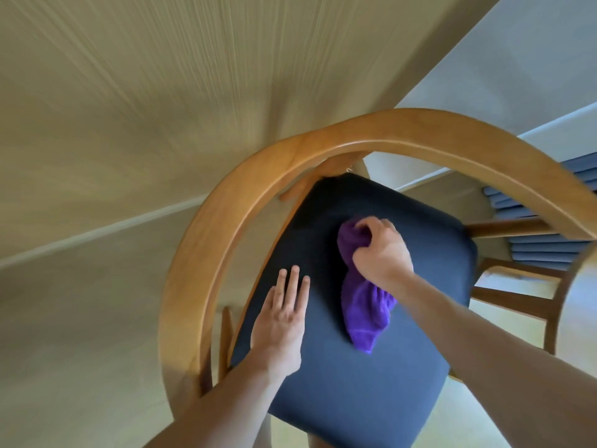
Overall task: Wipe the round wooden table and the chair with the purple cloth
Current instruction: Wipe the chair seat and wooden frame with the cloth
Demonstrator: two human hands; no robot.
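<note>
Soft, even daylight, fairly bright, with no glare. Strong motion blur streaks the wall (135,92) and floor (80,302) at left; wide-angle distortion bends the edges. The chair seat (371,367) stays sharp, lightly shadowed.

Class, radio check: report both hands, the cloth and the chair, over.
Right hand grips purple cloth, bunched on chair seat. Left hand flat on seat, fingers straight. Nothing else on the seat. Over.

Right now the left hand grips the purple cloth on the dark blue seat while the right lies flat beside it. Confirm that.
Not quite: the hands are swapped. The head view shows the right hand gripping the purple cloth on the dark blue seat, while the left hand lies flat beside it.
</note>
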